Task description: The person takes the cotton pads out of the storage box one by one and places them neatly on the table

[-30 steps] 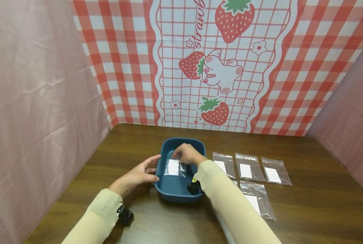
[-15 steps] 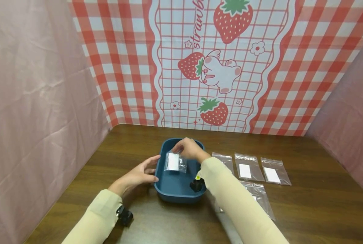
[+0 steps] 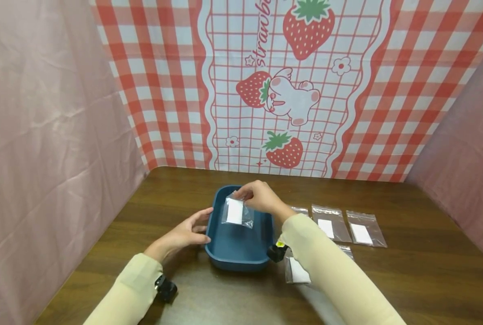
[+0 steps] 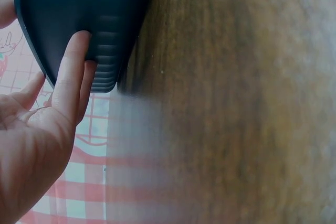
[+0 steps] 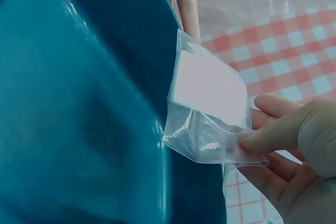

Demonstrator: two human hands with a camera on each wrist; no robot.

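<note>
A blue plastic bin (image 3: 241, 253) stands on the wooden table. My right hand (image 3: 263, 196) pinches the edge of a clear zip bag (image 3: 235, 212) with a white card in it, holding it over the far part of the bin. Up close in the right wrist view, thumb and fingers grip one corner of the bag (image 5: 210, 90), which overlaps the bin's rim. On the bin's left side rests my left hand (image 3: 186, 234). Its fingers (image 4: 68, 77) lie fairly straight against the outer wall in the left wrist view.
Several more clear bags with white cards lie right of the bin, among them a far-right bag (image 3: 365, 229), a middle bag (image 3: 329, 223) and a nearer bag (image 3: 299, 271). My right sleeve (image 3: 338, 271) partly covers them. A checked strawberry cloth (image 3: 176, 90) hangs behind the table.
My right hand has lifted the bag within the bin, moving it up and slightly right. The right forearm has swung right with it. My left hand and the bin hold still.
</note>
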